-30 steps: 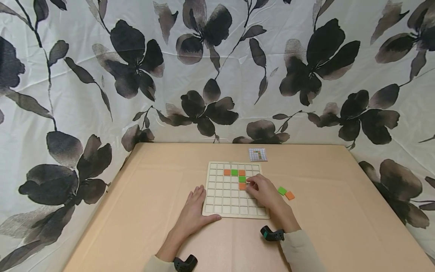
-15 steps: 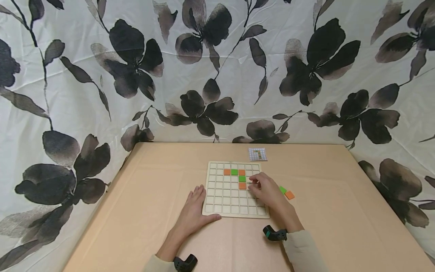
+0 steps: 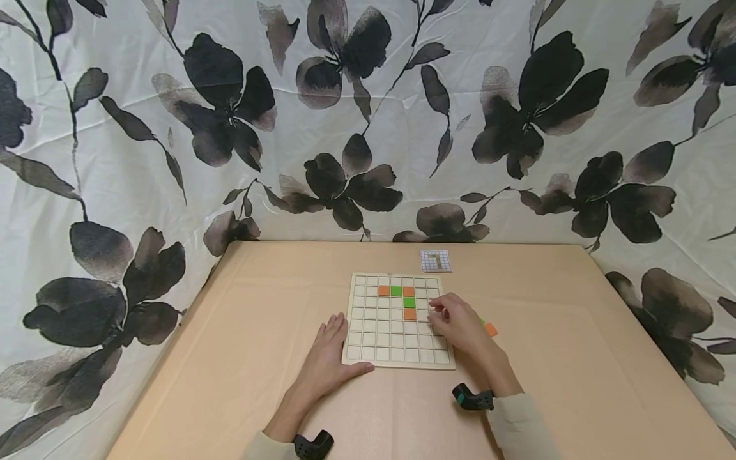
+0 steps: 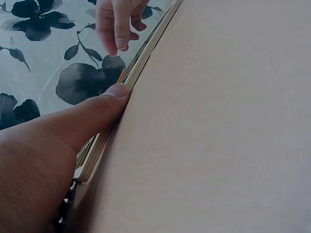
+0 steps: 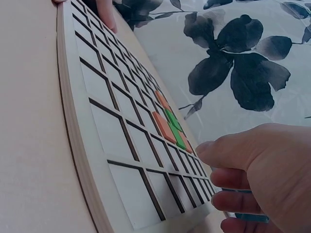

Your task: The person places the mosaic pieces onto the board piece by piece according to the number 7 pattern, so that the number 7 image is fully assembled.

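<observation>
A pale wooden grid board [image 3: 397, 366] lies on the table. In its upper part, orange tiles [image 3: 384, 291] and green tiles [image 3: 396, 291] alternate along a short row that turns downward. My left hand [image 3: 329, 354] rests against the board's left side, fingers extended, its thumb [image 4: 99, 109] on the front edge. Over the right columns hovers my right hand [image 3: 460, 324], fingers loosely bent. The right wrist view shows nothing between thumb and fingers. Just beyond that hand lie a loose orange tile [image 3: 490, 329] and a green tile [image 3: 482, 322], mostly hidden behind it.
Behind the board, a small card [image 3: 436, 261] carries a printed grid with a coloured pattern. The light wooden table [image 3: 276, 287] ends at a floral cloth [image 3: 425, 128] hanging at the back and sides. Black bands [image 3: 313, 445] sit on both wrists.
My right hand has drawn away from the tiles on the board, moving right, and now covers most of the loose green tile. My left hand stays in place.
</observation>
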A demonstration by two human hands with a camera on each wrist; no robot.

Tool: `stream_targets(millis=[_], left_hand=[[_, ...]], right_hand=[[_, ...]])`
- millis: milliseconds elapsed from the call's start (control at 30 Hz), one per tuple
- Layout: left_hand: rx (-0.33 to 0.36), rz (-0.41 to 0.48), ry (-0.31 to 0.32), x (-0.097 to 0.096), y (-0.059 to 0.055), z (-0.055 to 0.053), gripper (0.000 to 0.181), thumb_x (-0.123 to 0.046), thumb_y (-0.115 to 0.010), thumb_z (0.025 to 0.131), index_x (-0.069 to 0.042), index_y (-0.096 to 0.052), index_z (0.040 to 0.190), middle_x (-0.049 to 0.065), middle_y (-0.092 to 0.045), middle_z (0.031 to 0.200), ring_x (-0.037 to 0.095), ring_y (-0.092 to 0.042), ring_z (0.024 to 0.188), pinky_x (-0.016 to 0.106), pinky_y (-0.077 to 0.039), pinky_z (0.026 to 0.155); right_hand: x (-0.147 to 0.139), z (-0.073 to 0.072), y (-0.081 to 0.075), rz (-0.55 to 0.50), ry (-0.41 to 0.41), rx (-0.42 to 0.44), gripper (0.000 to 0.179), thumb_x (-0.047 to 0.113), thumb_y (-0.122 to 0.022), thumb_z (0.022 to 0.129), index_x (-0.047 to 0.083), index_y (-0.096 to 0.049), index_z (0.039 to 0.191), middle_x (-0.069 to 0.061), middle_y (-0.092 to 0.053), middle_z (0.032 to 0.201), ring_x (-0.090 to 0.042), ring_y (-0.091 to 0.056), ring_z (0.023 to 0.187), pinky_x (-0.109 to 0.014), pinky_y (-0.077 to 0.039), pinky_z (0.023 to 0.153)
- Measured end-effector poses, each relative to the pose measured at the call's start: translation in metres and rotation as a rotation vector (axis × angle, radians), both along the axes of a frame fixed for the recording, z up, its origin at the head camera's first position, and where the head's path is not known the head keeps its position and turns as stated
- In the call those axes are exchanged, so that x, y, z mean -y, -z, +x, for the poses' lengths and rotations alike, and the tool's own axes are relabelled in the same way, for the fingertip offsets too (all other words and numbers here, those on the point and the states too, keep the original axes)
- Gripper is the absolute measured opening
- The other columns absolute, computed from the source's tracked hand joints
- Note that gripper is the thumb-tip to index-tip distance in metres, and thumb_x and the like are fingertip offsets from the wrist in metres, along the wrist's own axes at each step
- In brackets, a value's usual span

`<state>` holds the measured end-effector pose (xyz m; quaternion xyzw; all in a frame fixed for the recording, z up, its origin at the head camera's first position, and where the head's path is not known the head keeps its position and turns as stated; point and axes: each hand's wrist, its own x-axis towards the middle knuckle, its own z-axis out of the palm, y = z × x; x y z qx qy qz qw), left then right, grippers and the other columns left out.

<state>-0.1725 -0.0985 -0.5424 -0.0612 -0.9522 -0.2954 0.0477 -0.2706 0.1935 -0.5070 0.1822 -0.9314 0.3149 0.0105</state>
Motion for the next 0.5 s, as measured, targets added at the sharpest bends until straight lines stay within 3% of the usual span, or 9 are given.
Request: stream_targets(millis=[500], left_hand=[[-0.002, 0.003, 0.002, 0.000, 0.000, 0.001, 0.113, -0.067, -0.077, 0.073, 0.001, -0.035, 0.154, 0.020, -0.030, 0.163, 0.034, -0.021, 0.155, 0.049, -0.016, 0.131]], right_hand=[[-0.020, 0.002, 0.003, 0.014, 0.036, -0.014, 0.031, 0.021, -0.072, 0.092, 0.006, -0.067, 0.118, -0.005, -0.063, 0.105, -0.017, -0.054, 0.088, -0.028, -0.050, 0.073]])
